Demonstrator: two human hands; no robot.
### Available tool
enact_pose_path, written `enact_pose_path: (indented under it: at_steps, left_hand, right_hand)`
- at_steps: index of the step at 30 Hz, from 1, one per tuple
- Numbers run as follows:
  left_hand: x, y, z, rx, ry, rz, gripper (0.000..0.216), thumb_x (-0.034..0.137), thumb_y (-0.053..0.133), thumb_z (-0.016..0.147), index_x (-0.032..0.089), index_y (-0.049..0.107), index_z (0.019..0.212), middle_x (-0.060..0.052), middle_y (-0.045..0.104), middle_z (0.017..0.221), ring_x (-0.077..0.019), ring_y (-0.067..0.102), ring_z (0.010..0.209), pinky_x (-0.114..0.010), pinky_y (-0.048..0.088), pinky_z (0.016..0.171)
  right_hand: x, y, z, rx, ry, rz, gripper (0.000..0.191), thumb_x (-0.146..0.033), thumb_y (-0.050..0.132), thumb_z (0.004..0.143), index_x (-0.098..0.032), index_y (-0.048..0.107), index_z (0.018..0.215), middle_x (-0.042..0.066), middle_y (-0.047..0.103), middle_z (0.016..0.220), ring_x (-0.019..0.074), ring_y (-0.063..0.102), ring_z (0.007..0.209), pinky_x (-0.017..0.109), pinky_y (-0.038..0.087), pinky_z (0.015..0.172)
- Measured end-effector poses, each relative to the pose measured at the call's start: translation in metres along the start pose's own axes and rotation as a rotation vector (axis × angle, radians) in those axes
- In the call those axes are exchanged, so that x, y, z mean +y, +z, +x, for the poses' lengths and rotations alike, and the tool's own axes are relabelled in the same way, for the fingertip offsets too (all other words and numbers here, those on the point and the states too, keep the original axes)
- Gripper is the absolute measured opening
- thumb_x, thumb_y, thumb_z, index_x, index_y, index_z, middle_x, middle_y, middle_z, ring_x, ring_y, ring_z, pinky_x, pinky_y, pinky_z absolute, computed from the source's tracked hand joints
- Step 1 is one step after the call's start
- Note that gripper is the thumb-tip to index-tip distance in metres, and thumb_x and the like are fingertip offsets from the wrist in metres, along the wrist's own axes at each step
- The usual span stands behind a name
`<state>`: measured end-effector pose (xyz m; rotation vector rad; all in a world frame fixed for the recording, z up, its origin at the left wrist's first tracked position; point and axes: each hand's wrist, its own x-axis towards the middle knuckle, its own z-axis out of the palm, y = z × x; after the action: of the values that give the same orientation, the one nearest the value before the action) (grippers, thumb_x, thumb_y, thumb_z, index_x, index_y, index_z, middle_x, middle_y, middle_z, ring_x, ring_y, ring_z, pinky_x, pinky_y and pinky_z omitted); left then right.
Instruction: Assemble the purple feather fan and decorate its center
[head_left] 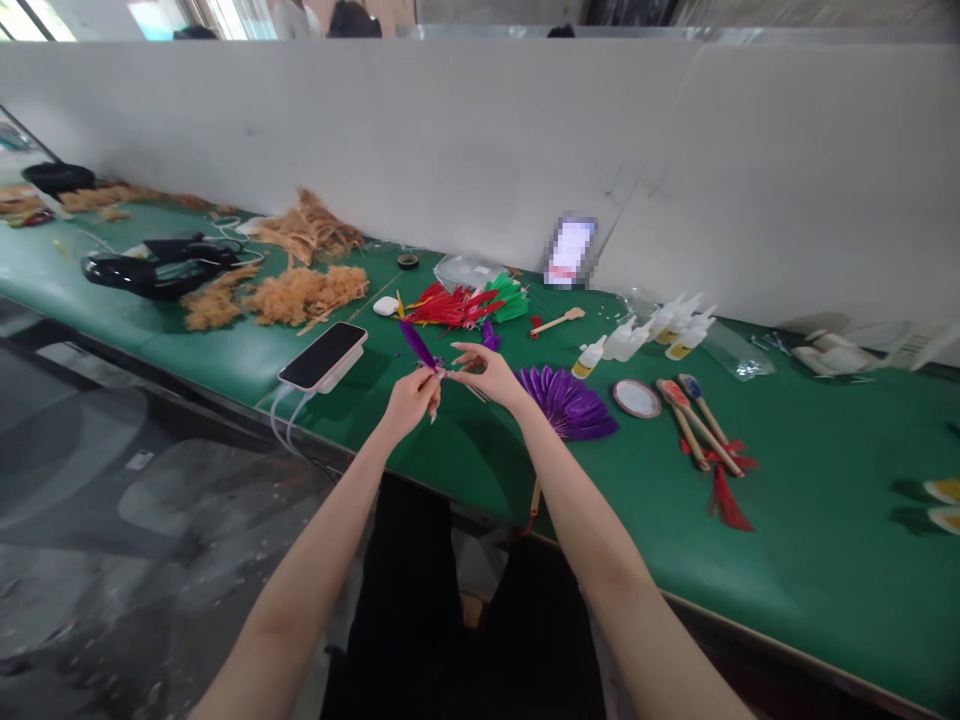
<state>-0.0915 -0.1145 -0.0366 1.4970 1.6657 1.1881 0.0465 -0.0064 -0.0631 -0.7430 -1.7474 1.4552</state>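
My left hand [415, 398] is closed in a pinch on a purple feather [417, 343], whose vane points up and to the left. My right hand [491, 378] meets it at the feather's lower end, thumb and a finger pinched at the quill while another finger is lifted. Some pale fluff shows between the fingertips. Beside my right forearm lies a fan of purple feathers [574, 405], its wooden handle [535, 498] reaching the table's front edge. Behind my right hand are a few loose purple feathers [491, 336].
Red feathers [442, 305] and green feathers [508, 298] lie behind my hands. A phone on a power bank [326, 357] sits left. Glue bottles [626, 340], a tape roll [637, 398] and painted wooden sticks [694, 420] are right. Brown fibre [311, 292] is piled back left.
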Motion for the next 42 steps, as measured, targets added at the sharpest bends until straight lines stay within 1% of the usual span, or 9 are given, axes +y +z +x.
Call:
enact_pose_path:
  at_steps: [9,15,18,22,29,32,35,38,42]
  left_hand:
    - [-0.002,0.003,-0.001,0.015,-0.001,-0.031,0.028,0.031,0.044,0.089,0.019,0.045,0.063,0.005,0.049,0.050,-0.0077,0.050,0.040,-0.019,0.042,0.047]
    - [0.001,0.000,-0.004,-0.024,-0.016,-0.037,0.016,0.029,0.044,0.088,0.018,0.054,0.084,0.006,0.050,0.050,-0.0097,0.052,0.041,-0.020,0.041,0.044]
    - [0.002,0.000,-0.004,-0.041,-0.007,-0.009,0.017,0.030,0.043,0.089,0.019,0.054,0.083,0.006,0.051,0.050,-0.0101,0.054,0.042,-0.020,0.041,0.046]
    - [0.004,0.000,-0.004,-0.052,0.007,-0.035,0.015,0.029,0.043,0.089,0.019,0.051,0.081,0.007,0.046,0.049,-0.0106,0.057,0.044,-0.021,0.043,0.049]
    - [0.012,0.004,-0.005,-0.043,-0.003,-0.084,0.013,0.025,0.040,0.090,0.018,0.048,0.082,0.009,0.040,0.047,-0.0112,0.060,0.046,-0.020,0.041,0.047]
    - [0.011,0.004,-0.004,-0.020,0.001,-0.150,0.015,0.028,0.041,0.090,0.018,0.048,0.081,0.009,0.039,0.048,-0.0117,0.060,0.047,-0.020,0.042,0.047]
    - [0.010,0.001,-0.003,-0.015,0.004,-0.218,0.018,0.032,0.043,0.090,0.016,0.050,0.085,0.009,0.038,0.048,-0.0119,0.060,0.047,-0.021,0.043,0.047]
    - [0.012,-0.003,-0.005,-0.062,-0.026,-0.233,0.020,0.033,0.044,0.090,0.015,0.052,0.090,0.008,0.038,0.047,-0.0128,0.061,0.048,-0.020,0.043,0.046]
    - [0.016,-0.001,-0.008,-0.169,-0.080,-0.214,0.014,0.028,0.045,0.089,0.017,0.049,0.080,0.007,0.043,0.048,-0.0132,0.063,0.049,-0.020,0.043,0.046]
  right_hand:
    - [-0.009,-0.004,-0.005,0.013,0.023,0.025,0.060,-0.033,0.082,0.054,-0.018,0.064,0.109,0.004,0.064,0.090,0.0130,0.059,0.072,0.030,0.048,0.074]
    - [-0.011,-0.004,-0.007,-0.001,0.044,0.077,0.053,-0.030,0.082,0.054,-0.019,0.066,0.104,0.003,0.064,0.088,0.0125,0.059,0.073,0.029,0.048,0.074]
    - [-0.010,-0.004,-0.008,-0.008,0.056,0.112,0.050,-0.029,0.082,0.054,-0.019,0.067,0.101,0.003,0.064,0.088,0.0123,0.059,0.074,0.029,0.048,0.074]
    - [-0.010,-0.005,-0.009,-0.019,0.077,0.164,0.048,-0.029,0.082,0.054,-0.019,0.068,0.100,0.003,0.065,0.089,0.0121,0.059,0.075,0.028,0.049,0.075]
    - [-0.010,-0.003,-0.010,-0.056,0.112,0.272,0.045,-0.028,0.080,0.056,-0.020,0.068,0.099,0.002,0.066,0.088,0.0127,0.062,0.078,0.027,0.050,0.075]
    - [-0.011,-0.006,-0.011,-0.064,0.121,0.298,0.045,-0.028,0.080,0.056,-0.021,0.069,0.099,0.001,0.066,0.088,0.0119,0.062,0.077,0.025,0.049,0.074]
    - [-0.015,-0.011,-0.012,-0.062,0.134,0.301,0.044,-0.031,0.080,0.058,-0.022,0.070,0.099,0.001,0.068,0.090,0.0118,0.062,0.079,0.023,0.049,0.071]
    - [-0.022,-0.012,-0.014,-0.074,0.156,0.292,0.041,-0.038,0.078,0.063,-0.022,0.071,0.100,0.003,0.070,0.096,0.0131,0.063,0.082,0.021,0.048,0.067]
    - [-0.031,-0.001,-0.017,-0.102,0.146,0.279,0.043,-0.046,0.071,0.070,-0.020,0.071,0.103,0.006,0.071,0.104,0.0153,0.064,0.088,0.024,0.050,0.072]
